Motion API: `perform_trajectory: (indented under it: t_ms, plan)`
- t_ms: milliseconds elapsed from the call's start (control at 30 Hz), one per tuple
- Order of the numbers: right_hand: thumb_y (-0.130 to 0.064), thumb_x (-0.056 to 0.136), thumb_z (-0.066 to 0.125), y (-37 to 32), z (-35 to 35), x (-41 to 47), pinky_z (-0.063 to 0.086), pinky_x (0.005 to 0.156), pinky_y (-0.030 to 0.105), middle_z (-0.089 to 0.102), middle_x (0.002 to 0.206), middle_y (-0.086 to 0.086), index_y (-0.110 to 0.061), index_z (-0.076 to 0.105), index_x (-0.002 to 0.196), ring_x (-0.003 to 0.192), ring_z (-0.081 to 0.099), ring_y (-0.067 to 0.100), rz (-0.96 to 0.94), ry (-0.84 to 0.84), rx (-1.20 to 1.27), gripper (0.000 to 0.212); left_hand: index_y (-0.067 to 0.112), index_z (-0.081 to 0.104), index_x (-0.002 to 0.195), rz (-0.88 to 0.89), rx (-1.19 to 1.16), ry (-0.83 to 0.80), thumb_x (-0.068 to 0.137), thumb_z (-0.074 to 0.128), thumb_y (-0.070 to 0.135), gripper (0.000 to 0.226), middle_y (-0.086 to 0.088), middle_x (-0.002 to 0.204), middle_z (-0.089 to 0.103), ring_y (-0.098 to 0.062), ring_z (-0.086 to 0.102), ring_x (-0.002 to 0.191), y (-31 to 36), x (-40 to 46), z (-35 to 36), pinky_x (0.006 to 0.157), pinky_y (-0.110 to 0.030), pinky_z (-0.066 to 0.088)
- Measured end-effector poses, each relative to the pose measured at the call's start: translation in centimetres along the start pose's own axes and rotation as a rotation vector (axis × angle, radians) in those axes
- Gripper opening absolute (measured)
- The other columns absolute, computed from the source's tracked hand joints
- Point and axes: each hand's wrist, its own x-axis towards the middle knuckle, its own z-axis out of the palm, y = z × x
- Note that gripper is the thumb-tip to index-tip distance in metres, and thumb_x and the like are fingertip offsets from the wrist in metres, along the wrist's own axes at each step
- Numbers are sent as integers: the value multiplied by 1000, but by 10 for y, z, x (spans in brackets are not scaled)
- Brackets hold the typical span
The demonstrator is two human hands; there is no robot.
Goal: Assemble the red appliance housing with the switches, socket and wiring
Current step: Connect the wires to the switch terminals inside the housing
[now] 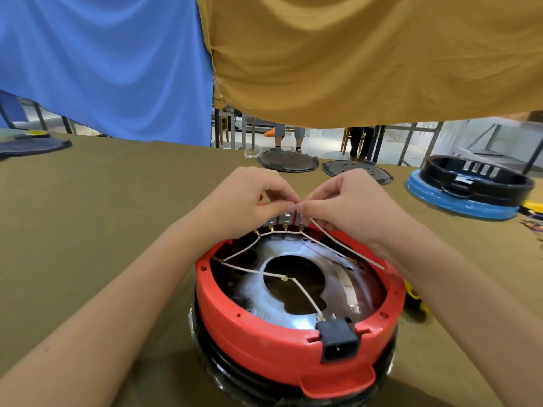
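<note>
Your left hand [249, 201] and right hand [346, 201] meet fingertip to fingertip over the far rim of the round red plastic housing [264, 327] at the bench's near edge — both pinch a thin white wire [346, 248] at the metal switch terminals [285, 218]. The wire trails right — the right hand is nearer its run, with open bench on either side.

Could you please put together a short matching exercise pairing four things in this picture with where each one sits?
Things:
1. black power socket
2. blue-and-black housing
3. row of switch terminals
4. yellow tool

Places:
A. far rim of the red housing, under the fingertips of the left hand and the right hand
B. on the table just right of the red housing, mostly hidden
C. near rim of the red housing, in a notch
D. far right of the table

Pairs: 1-C, 2-D, 3-A, 4-B
</note>
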Motion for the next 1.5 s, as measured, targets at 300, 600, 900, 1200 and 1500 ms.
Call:
perform_trajectory:
  t_ms: [300, 600, 900, 1200, 1500]
  plan:
    - [-16, 77, 73, -2, -3, 0, 37, 39, 11, 60, 52, 1, -6, 77, 66, 40, 47, 3, 119, -61, 111, 15, 29, 76, 100, -100, -86, -24, 89, 72, 26, 13, 19, 92, 70, 2, 64, 88, -6, 0, -5, 75, -15, 49]
    - [-32, 79, 73, -3, -6, 3, 47, 61, 30, 69, 76, 19, -17, 77, 62, 61, 50, 18, 131, -41, -57, 23, 36, 71, 106, -339, 11, -196, 93, 66, 31, 15, 18, 95, 68, 2, 64, 78, -18, -3, -14, 67, -19, 48]
    - [-5, 86, 68, -13, 9, 23, 58, 57, 25, 75, 73, 12, 8, 71, 91, 54, 64, 12, 270, -257, 154, 14, 33, 69, 98, -451, 107, -216, 82, 68, 32, 16, 11, 73, 67, 2, 59, 55, -24, -4, -27, 49, -14, 39]
    - [-3, 93, 63, -3, 29, 23, 52, 44, 22, 73, 73, 16, 9, 63, 96, 49, 65, 15, 439, -301, 267, 13, 28, 69, 102, -413, -48, -218, 90, 60, 26, 15, 8, 82, 67, -8, 64, 74, -25, -2, -10, 71, -32, 53]
    - [-4, 97, 58, -2, 34, 25, 51, 44, 19, 71, 66, 10, 4, 64, 88, 48, 65, 12, 486, -372, 372, 14, 24, 67, 93, -422, -176, -174, 88, 57, 26, 12, -1, 82, 64, -13, 56, 72, -32, -3, 2, 73, -40, 49]
